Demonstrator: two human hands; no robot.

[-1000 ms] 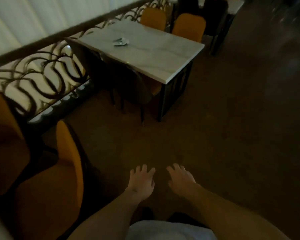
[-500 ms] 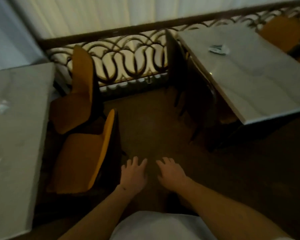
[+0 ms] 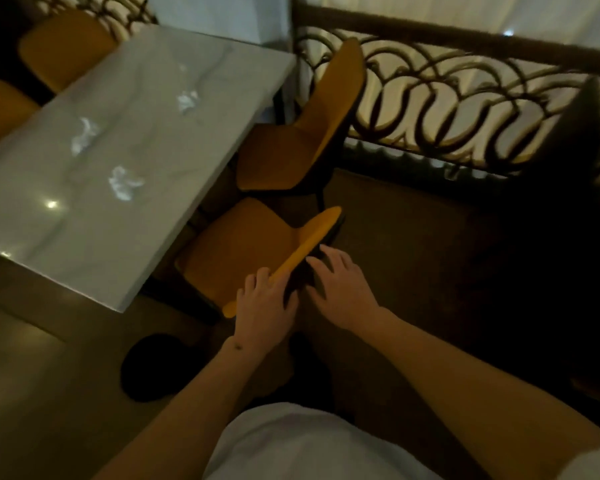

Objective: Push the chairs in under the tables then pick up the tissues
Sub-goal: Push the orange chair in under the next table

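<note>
Both hands are on the backrest of the near chair (image 3: 243,247), which stands pulled out at the right side of the table (image 3: 125,237): the left hand (image 3: 265,306) curls its fingers over the top edge, while the right hand (image 3: 340,289) lies flat and spread on the dark back, a hold suited to shoving the seat under. The far chair (image 3: 302,147) also stands out, angled. Three tissues (image 3: 123,183) lie apart on the tabletop, untouched.

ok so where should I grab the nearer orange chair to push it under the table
Probably the top edge of the nearer orange chair's backrest, from behind, one hand each side of middle. The left hand and right hand are there; its seat faces the table.
</note>
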